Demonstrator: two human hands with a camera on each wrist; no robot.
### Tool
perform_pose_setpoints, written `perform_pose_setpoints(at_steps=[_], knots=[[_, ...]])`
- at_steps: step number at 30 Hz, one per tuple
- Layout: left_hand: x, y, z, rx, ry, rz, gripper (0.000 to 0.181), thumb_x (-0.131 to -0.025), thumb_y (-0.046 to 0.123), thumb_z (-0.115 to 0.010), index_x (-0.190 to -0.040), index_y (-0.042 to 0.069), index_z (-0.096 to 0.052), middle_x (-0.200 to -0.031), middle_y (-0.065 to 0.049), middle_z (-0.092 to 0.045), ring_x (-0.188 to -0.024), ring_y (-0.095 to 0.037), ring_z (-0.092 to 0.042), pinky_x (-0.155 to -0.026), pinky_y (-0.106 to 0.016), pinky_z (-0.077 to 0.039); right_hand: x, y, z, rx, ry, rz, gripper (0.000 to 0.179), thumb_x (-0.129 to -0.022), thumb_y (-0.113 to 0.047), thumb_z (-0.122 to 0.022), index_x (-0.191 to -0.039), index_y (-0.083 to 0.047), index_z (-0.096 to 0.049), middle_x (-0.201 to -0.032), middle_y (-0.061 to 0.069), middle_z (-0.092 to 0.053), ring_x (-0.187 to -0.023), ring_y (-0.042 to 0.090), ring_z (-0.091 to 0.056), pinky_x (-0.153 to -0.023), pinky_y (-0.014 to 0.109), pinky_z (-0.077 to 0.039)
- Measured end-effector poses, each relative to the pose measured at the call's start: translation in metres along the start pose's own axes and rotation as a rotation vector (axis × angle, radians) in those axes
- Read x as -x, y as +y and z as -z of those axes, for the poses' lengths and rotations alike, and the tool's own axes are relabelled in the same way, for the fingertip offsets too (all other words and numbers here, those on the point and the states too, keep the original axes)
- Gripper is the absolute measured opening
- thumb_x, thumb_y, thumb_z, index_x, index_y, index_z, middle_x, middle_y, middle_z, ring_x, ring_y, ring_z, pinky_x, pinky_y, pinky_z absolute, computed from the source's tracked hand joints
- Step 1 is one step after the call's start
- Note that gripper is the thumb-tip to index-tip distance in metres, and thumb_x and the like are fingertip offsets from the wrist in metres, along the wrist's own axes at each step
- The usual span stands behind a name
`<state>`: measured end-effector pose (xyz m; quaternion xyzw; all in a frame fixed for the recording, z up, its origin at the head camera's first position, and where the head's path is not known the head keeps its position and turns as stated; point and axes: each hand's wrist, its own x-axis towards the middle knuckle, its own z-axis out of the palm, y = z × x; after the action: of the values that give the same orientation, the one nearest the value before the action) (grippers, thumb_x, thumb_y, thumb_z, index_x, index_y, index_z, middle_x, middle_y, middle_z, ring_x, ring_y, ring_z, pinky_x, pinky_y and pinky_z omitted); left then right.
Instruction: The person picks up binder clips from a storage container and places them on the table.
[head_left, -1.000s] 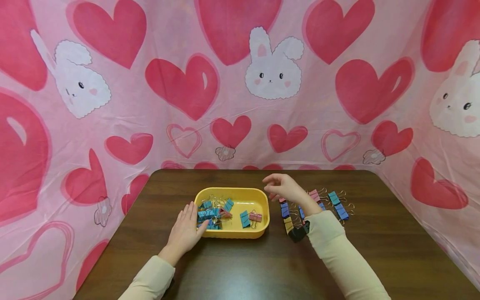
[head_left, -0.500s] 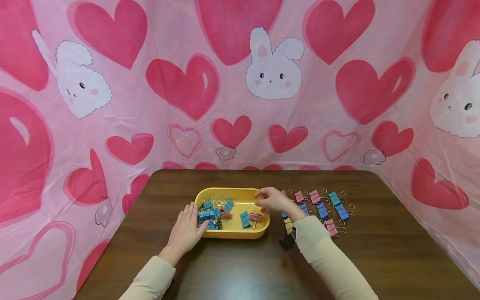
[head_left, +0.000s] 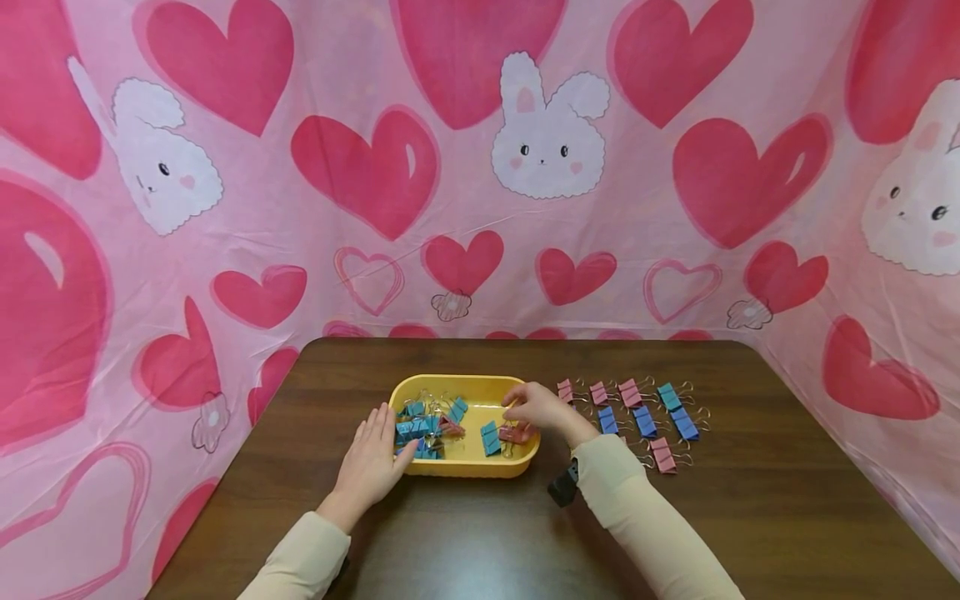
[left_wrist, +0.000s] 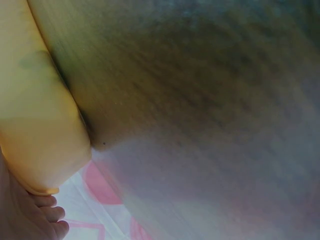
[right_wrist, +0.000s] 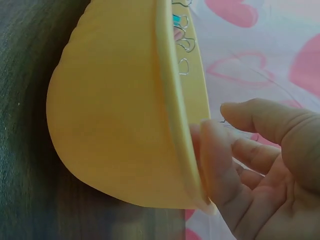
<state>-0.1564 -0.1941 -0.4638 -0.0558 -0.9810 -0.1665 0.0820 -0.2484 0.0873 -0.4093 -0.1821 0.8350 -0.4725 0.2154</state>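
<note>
A yellow plastic tray holds blue, teal and pink binder clips, most of them heaped at its left end. My left hand rests along the tray's left end, fingers straight and thumb at the front rim. Over the right rim, my right hand reaches into the tray, close above a pink binder clip. A teal binder clip lies just left of that one. In the right wrist view, the right thumb and fingers are apart, with nothing showing between them.
Right of the tray, several binder clips lie in rows on the brown table, among them a teal clip, a blue clip and a pink clip. The right forearm overlaps some clips. A pink heart-patterned cloth hangs behind.
My right hand has come left and down from above the table clips, over the tray's right rim to the pink clip. My left hand has stayed in place.
</note>
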Motion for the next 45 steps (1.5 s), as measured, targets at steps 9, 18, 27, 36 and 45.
perform_pose_setpoints(at_steps=[9,18,27,36,45], knots=[[0.0,0.001,0.001,0.007,-0.008,0.008,0.078,-0.09,0.048,-0.049,-0.14,-0.008,-0.027,-0.145,-0.025,-0.023,-0.134,-0.039,-0.018,-0.107,-0.05,-0.014,-0.003,-0.002,-0.013,0.044,0.03,-0.082,0.022,-0.083,-0.003,-0.063,-0.102,0.007,-0.059,-0.058,0.008,-0.054,-0.037,0.01,-0.046,-0.038,0.02,-0.044],[0.001,0.002,0.002,0.002,0.009,0.002,0.077,-0.09,0.047,-0.049,-0.14,-0.008,-0.027,-0.145,-0.025,-0.024,-0.133,-0.04,-0.019,-0.107,-0.05,-0.015,-0.007,-0.001,-0.026,0.064,-0.014,-0.092,0.013,-0.082,0.004,-0.061,-0.095,0.006,-0.062,-0.06,0.011,-0.061,-0.038,0.01,-0.048,-0.037,0.019,-0.043],[0.001,0.002,0.002,0.0,0.009,0.0,0.078,-0.091,0.048,-0.049,-0.14,-0.009,-0.027,-0.145,-0.025,-0.024,-0.133,-0.039,-0.019,-0.107,-0.05,-0.015,-0.01,0.004,-0.034,0.079,-0.033,-0.017,0.008,-0.084,0.001,-0.061,-0.085,0.004,-0.069,-0.059,0.007,-0.061,-0.039,0.009,-0.048,-0.041,0.02,-0.045],[0.001,0.002,0.002,-0.009,0.024,-0.014,0.077,-0.091,0.047,-0.049,-0.139,-0.009,-0.029,-0.144,-0.026,-0.026,-0.133,-0.04,-0.021,-0.106,-0.05,-0.017,-0.003,-0.004,-0.029,-0.128,-0.036,0.007,0.013,-0.086,0.004,-0.055,-0.092,0.01,-0.065,-0.068,0.01,-0.063,-0.051,0.013,-0.057,-0.052,0.029,-0.053],[0.001,0.001,0.001,-0.007,0.012,-0.009,0.077,-0.091,0.047,-0.049,-0.14,-0.009,-0.028,-0.145,-0.025,-0.025,-0.133,-0.04,-0.02,-0.107,-0.05,-0.016,0.004,-0.007,-0.017,-0.254,0.023,0.058,0.018,-0.086,0.004,-0.054,-0.098,0.014,-0.063,-0.081,0.016,-0.065,-0.058,0.016,-0.062,-0.06,0.038,-0.055]])
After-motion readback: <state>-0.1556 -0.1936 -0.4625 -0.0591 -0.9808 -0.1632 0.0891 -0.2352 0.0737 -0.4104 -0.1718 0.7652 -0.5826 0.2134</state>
